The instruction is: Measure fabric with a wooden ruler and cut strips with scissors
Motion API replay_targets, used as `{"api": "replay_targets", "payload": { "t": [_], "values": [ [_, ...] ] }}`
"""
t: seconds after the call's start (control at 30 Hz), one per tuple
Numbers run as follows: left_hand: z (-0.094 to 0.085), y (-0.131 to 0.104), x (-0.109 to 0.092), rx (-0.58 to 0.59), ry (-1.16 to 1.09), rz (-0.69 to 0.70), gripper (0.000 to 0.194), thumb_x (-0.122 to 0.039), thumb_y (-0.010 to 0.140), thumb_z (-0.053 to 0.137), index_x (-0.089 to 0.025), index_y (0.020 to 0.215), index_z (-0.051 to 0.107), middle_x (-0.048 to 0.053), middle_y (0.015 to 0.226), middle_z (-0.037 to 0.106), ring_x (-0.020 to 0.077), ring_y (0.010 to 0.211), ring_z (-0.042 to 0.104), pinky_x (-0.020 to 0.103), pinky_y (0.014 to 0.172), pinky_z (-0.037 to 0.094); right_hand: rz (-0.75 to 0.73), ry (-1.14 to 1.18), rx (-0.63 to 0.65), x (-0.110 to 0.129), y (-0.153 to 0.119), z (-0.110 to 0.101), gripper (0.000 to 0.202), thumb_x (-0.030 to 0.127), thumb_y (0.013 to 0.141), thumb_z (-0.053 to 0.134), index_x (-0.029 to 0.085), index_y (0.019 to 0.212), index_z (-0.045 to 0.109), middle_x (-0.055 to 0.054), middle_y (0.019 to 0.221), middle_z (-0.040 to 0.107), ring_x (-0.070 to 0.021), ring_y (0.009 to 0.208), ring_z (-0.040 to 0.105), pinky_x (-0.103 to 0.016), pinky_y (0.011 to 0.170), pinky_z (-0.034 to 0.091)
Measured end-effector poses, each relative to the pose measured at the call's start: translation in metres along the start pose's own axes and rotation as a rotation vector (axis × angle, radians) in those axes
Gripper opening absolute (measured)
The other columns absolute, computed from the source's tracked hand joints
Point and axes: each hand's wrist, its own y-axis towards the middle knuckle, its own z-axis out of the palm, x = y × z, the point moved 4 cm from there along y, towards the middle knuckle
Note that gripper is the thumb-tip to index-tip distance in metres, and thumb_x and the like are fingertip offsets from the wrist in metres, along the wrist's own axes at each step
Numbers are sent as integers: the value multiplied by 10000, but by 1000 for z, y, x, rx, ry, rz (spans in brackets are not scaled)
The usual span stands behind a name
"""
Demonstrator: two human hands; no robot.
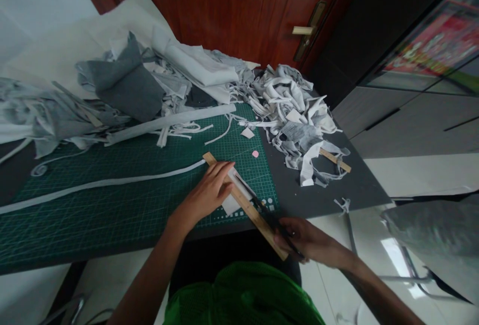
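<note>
My left hand (209, 190) presses down on a wooden ruler (251, 212) that lies diagonally over a small white piece of fabric (231, 205) at the mat's front edge. My right hand (305, 240) is closed around the handles of black scissors (267, 213), whose blades point up and left along the ruler's right side, over the white piece. From near my left hand a long pale fabric strip (112, 182) runs to the left across the green cutting mat (142, 215).
Grey and white fabric scraps (129, 83) are heaped along the back. Another pile (295, 100) lies at the right, with a second wooden ruler (335, 160) in it. A pink disc (255, 154) sits on the mat. The table edge (368, 200) ends at the right.
</note>
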Motion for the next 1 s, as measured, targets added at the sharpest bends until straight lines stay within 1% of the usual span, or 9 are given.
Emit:
{"api": "replay_targets", "payload": {
  "t": [0.07,0.13,0.27,0.37,0.5,0.7,0.83,1.0],
  "values": [
    [2,0,3,-17,-3,-11,537,-298,1054,481,-226,1571,354,130,1522,488,285,1481,403,519,1251,358,7,140,42,-1,1,0,499,637,821,763,209,820,507,97,580,454,-52,404,385,-191,378,307],
    [3,0,3,-38,4,-14,549,-298,1051,493,-226,1574,345,130,1518,493,285,1475,409,523,1250,357,-5,247,65,-1,2,1,534,659,801,781,210,783,492,111,555,425,-37,369,358,-177,344,290],
    [4,-1,0,-63,25,-8,536,-293,1049,497,-206,1560,363,136,1515,503,283,1462,421,517,1245,366,16,355,73,-3,3,1,550,662,807,786,199,759,492,119,541,405,-13,350,317,-159,319,224],
    [5,-1,0,-72,22,-16,545,-286,1041,505,-207,1561,364,137,1510,509,286,1453,430,523,1238,373,32,346,49,-4,4,1,579,672,768,815,199,737,481,129,521,381,0,348,269,-156,320,193],
    [6,-1,1,-72,3,-16,567,-279,1030,517,-209,1569,357,137,1499,516,287,1448,435,526,1237,373,36,256,-12,-3,3,0,611,686,696,853,201,728,483,127,511,391,-1,346,268,-161,320,173],
    [5,-1,2,-73,-16,-15,584,-280,1026,532,-210,1573,340,139,1501,511,283,1448,436,518,1232,377,27,245,-19,-1,0,6,617,727,742,791,215,704,449,121,498,388,-6,338,268,-169,326,173],
    [5,-1,1,-79,-24,0,596,-288,1027,528,-227,1581,319,137,1501,513,288,1451,435,522,1225,383,42,276,0,2,-1,10,625,744,733,785,218,705,449,126,492,368,-6,341,245,-175,329,165],
    [5,-1,-1,-80,-36,-4,604,-294,1026,528,-226,1585,308,136,1496,516,289,1446,437,527,1223,382,36,279,-13,3,-2,10,611,728,745,789,217,708,457,129,489,354,-7,344,237,-180,334,161]
  ]
}}
